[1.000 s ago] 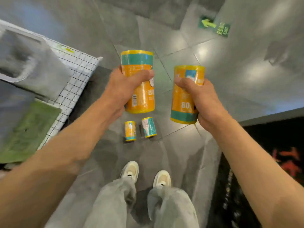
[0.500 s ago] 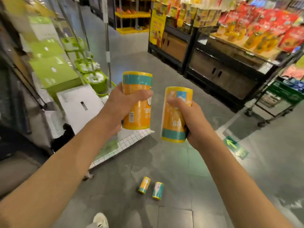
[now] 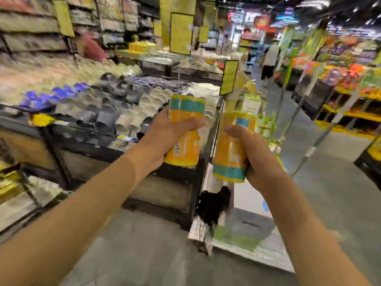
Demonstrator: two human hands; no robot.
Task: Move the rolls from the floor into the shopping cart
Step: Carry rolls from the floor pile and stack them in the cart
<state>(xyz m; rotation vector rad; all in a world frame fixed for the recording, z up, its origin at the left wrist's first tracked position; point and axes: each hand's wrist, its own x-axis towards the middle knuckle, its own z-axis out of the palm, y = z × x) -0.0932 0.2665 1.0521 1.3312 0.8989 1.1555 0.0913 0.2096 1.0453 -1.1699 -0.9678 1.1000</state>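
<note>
Orange-and-teal wrapping covers both rolls, each held upright at chest height in front of the person. The left hand [image 3: 165,134] grips the left roll [image 3: 184,131] round its middle, thumb laid across the front and fingers curled behind; the teal band sits at this roll's top. The right hand [image 3: 254,156] grips the right roll [image 3: 231,149] from its right side, thumb over the front, with the teal band at the bottom edge. The two rolls stand just beside each other without touching, a narrow gap between them. Below them runs the grey floor [image 3: 144,254], bare between the forearms and out to the right, where a wide aisle opens toward the far shelves of bright goods [image 3: 350,75]. To the left a dark display stand [image 3: 165,182] loaded with pale and grey bowls [image 3: 127,104] closes off that side; its corner edge falls just under the left roll. Beyond the right roll a white tiled platform [image 3: 268,250] carries green and white boxes, its near edge cutting diagonally across the floor, with a black tangled object [image 3: 213,203] at its left corner. The whole view is smeared by motion, so small labels cannot be read, and no shopping cart can be made out.
</note>
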